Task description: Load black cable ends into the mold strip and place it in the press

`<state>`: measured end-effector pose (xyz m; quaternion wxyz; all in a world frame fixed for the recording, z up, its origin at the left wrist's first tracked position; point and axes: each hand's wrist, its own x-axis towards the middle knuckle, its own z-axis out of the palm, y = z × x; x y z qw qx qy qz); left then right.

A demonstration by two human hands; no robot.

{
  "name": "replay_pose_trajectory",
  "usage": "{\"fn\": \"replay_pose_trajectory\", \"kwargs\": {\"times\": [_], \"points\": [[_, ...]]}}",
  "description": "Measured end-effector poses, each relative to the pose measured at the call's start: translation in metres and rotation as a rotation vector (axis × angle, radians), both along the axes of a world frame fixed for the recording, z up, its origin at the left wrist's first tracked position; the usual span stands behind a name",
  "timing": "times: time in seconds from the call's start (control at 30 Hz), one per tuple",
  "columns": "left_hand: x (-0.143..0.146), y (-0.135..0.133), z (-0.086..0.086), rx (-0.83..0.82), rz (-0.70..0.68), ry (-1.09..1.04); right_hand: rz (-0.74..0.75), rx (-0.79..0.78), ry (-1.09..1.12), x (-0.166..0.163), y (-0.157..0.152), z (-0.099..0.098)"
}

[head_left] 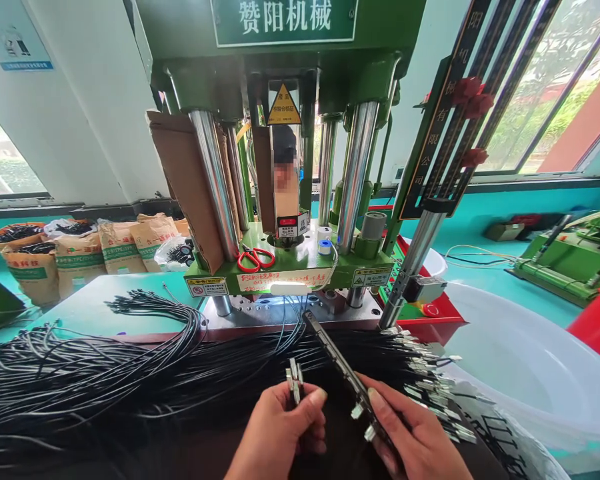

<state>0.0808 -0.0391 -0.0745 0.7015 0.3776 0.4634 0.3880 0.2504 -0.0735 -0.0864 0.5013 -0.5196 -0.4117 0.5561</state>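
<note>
The fingers of my left hand [283,423] are pinched together on a few metal connectors [294,380], tips upward, seemingly so the ends sit clear of my grip. My right hand's [417,430] fingers clamp the near end of a dark metal strip [336,358], which slants toward the press [220,270], probably leaving its far length unobstructed. Black cables [180,373] lie crosswise before me, metal ends bunched rightward, perhaps for easy reach.
</note>
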Motion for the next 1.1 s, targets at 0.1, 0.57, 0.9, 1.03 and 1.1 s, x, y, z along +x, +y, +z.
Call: {"fn": "replay_pose_trajectory", "kwargs": {"times": [0.1, 0.57, 0.9, 1.03, 1.1], "points": [[-0.005, -0.002, -0.003, -0.013, -0.018, -0.075, 0.022, 0.016, -0.005, 0.002, 0.000, 0.004], [0.015, -0.001, -0.007, -0.059, -0.144, 0.100, 0.062, 0.094, -0.118, 0.005, 0.002, -0.001], [0.012, -0.002, 0.006, -0.086, -0.185, 0.112, 0.120, 0.186, -0.243, 0.009, 0.003, -0.001], [0.013, -0.002, 0.006, -0.091, -0.181, 0.122, 0.116, 0.146, -0.193, 0.006, 0.001, -0.006], [0.014, -0.002, 0.005, -0.093, -0.184, 0.129, 0.116, 0.138, -0.178, 0.004, 0.001, -0.009]]}}
